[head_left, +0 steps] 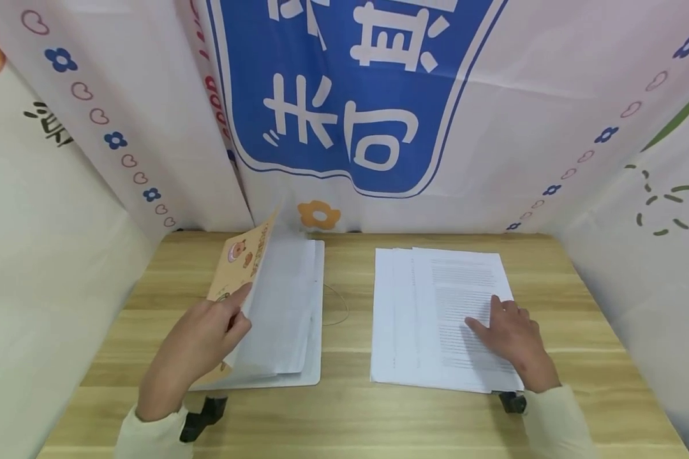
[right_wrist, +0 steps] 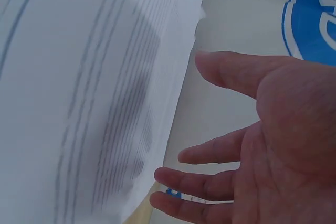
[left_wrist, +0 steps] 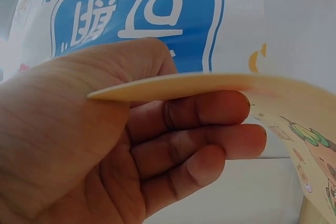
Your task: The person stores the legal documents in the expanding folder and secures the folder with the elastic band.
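Observation:
On the left of the table lies a clear-sleeve folder with an orange cartoon cover [head_left: 244,255], raised and leaning left. My left hand [head_left: 203,335] pinches the cover's edge between thumb and fingers; in the left wrist view the cover [left_wrist: 210,83] runs between the thumb and the curled fingers. Translucent sleeves [head_left: 278,306] holding white sheets stand partly lifted beside it. To the right, several printed sheets [head_left: 465,306] lie overlapped in a spread stack. Over their right part is my right hand [head_left: 511,328], fingers spread, gripping nothing; the right wrist view shows its fingers apart from the paper [right_wrist: 105,98].
A thin string loop [head_left: 339,309] lies on the wooden table [head_left: 347,408] between folder and sheets. White printed cloth [head_left: 511,127] with a blue panel [head_left: 402,146] hangs behind the table and along both sides. Dark straps [head_left: 203,421] show at the wrists.

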A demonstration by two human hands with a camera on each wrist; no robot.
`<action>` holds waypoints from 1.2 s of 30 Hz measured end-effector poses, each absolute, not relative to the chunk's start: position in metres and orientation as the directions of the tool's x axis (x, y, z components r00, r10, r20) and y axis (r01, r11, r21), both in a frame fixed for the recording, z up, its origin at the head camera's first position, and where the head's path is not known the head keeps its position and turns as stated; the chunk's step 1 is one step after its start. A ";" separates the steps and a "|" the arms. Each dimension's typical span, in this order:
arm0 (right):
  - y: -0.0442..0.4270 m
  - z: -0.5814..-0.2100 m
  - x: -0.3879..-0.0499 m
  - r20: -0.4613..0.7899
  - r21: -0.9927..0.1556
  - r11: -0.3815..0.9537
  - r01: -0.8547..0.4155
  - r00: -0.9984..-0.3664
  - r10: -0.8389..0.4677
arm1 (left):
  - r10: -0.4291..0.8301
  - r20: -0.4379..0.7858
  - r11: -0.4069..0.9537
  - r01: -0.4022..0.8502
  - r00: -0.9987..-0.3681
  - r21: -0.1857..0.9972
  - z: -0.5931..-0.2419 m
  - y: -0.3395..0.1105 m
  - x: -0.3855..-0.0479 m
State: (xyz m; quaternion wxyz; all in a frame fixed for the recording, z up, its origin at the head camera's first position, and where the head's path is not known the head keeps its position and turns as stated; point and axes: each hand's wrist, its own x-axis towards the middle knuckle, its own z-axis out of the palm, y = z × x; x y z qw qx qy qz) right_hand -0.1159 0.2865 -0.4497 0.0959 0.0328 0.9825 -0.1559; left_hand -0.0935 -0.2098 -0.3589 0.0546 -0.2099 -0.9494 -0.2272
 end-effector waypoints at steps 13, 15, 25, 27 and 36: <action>0.320 -0.459 -0.119 -0.275 -0.274 0.945 0.178 -0.956 0.101 | 0.371 0.208 0.814 0.425 -0.905 0.397 -0.361 -0.212 -0.091; 0.322 -0.459 -0.120 -0.278 -0.275 0.944 0.182 -0.955 0.103 | 0.371 0.210 0.814 0.426 -0.904 0.395 -0.361 -0.212 -0.092; 0.325 -0.464 -0.119 -0.270 -0.295 0.931 0.215 -0.953 0.135 | 0.371 0.209 0.818 0.425 -0.905 0.388 -0.362 -0.210 -0.093; 0.325 -0.464 -0.119 -0.273 -0.307 0.924 0.230 -0.951 0.146 | 0.370 0.208 0.819 0.424 -0.905 0.386 -0.362 -0.209 -0.093; 0.328 -0.462 -0.121 -0.286 -0.335 0.904 0.266 -0.943 0.172 | 0.371 0.192 0.821 0.418 -0.908 0.389 -0.360 -0.208 -0.092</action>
